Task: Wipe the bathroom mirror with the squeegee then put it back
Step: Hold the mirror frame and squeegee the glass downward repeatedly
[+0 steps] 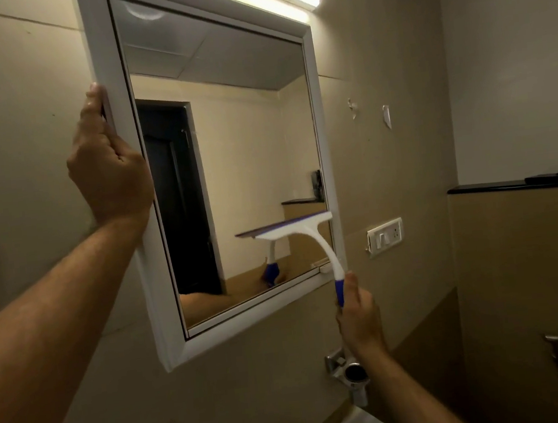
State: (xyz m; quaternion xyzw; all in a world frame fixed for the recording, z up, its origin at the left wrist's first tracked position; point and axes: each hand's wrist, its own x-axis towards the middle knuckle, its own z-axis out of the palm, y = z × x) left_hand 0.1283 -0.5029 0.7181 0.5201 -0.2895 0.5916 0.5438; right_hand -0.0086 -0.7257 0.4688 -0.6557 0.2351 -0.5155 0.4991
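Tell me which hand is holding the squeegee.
The right hand, low by the mirror's bottom right corner, grips the squeegee's blue handle. The left hand grips the mirror's left frame edge instead.

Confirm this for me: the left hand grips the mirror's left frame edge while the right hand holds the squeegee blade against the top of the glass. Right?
Not quite. In the head view the squeegee blade sits low on the mirror, near the lower right corner, not at the top. The left hand does grip the left frame edge, and the right hand holds the handle.

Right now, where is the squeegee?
The squeegee lies against the mirror's lower right corner, its blue handle gripped by the right hand.
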